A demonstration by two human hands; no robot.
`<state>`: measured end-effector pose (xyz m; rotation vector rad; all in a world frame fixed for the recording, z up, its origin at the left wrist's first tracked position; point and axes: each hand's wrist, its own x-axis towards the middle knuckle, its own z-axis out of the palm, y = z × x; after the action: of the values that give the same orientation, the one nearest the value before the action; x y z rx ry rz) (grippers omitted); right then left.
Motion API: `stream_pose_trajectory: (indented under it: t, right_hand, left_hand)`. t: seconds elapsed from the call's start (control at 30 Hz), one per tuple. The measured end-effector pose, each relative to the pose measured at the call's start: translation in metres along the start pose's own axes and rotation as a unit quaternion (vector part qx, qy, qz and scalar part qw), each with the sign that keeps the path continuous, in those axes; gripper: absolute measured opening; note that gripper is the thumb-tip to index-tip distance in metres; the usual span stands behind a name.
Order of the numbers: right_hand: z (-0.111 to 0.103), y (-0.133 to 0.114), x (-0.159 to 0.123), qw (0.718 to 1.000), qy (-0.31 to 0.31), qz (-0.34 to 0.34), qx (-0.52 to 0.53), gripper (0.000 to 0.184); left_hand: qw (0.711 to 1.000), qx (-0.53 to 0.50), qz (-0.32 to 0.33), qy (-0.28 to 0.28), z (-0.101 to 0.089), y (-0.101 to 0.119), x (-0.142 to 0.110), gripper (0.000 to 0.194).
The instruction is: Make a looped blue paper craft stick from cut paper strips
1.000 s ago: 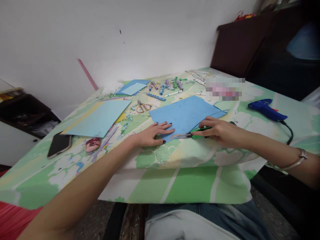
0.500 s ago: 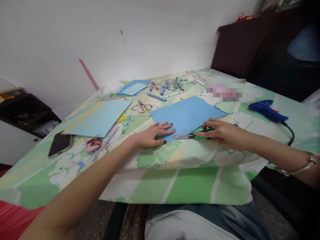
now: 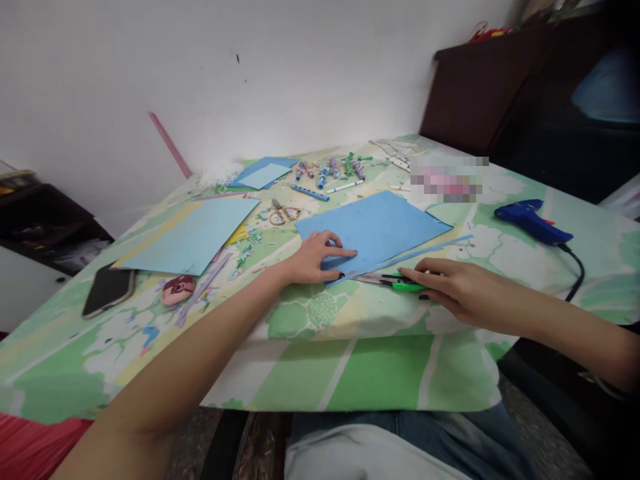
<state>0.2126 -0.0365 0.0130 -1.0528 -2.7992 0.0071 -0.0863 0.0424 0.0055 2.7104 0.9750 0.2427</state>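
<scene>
The person's left hand (image 3: 320,257) lies on a blue sheet (image 3: 375,223) near the front edge of the desk (image 3: 530,277), its index finger stretched out flat and its thumb well apart from it, close to the sheet's near corner. The right hand (image 3: 463,290) has its fingers clamped on a green cutter (image 3: 407,285), which points leftward toward the left thumb. The cutter's metal tip is beside the near end of a thin blue strip (image 3: 425,252) (whether it touches is too small to tell). The strip runs along the near side of the sheet, and its far end sticks out to the right, apart from it.

Beyond the left hand lie small scissors (image 3: 285,213) with gold-edged handles. Farther left are a pale blue sheet (image 3: 200,230), a purple strip (image 3: 205,288), a pink and dark red item (image 3: 179,291) and a phone (image 3: 107,291), partly under the pale sheet's corner. A blue glue gun (image 3: 533,220) with a black cord lies off to the right.
</scene>
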Motion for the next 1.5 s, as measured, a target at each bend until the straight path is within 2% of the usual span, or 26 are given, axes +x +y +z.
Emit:
stream_pose_trajectory:
  t: [0.17,0.37,0.57,0.97,1.5]
  right_hand:
    - [0.002,-0.003,0.000,1.000,0.017,-0.004,-0.024,0.042]
    - [0.002,-0.007,0.001,0.999,-0.004,-0.002,-0.047,0.043]
    - [0.002,-0.010,0.000,0.998,0.017,-0.008,-0.054,0.043]
    - [0.002,-0.006,0.005,0.999,0.012,-0.010,-0.041,0.043]
    - [0.001,-0.006,0.009,0.999,0.013,-0.025,-0.024,0.043]
  left_hand:
    - [0.998,-0.047,-0.024,-0.016,-0.003,0.000,-0.001,0.051]
    - [0.996,-0.074,-0.029,-0.043,-0.009,0.001,0.003,0.056]
    - [0.993,-0.087,-0.021,-0.077,-0.014,-0.003,0.008,0.058]
    - [0.990,-0.099,-0.008,-0.100,-0.016,-0.009,0.008,0.061]
    - [0.989,-0.108,0.001,-0.102,-0.016,-0.010,0.007,0.059]
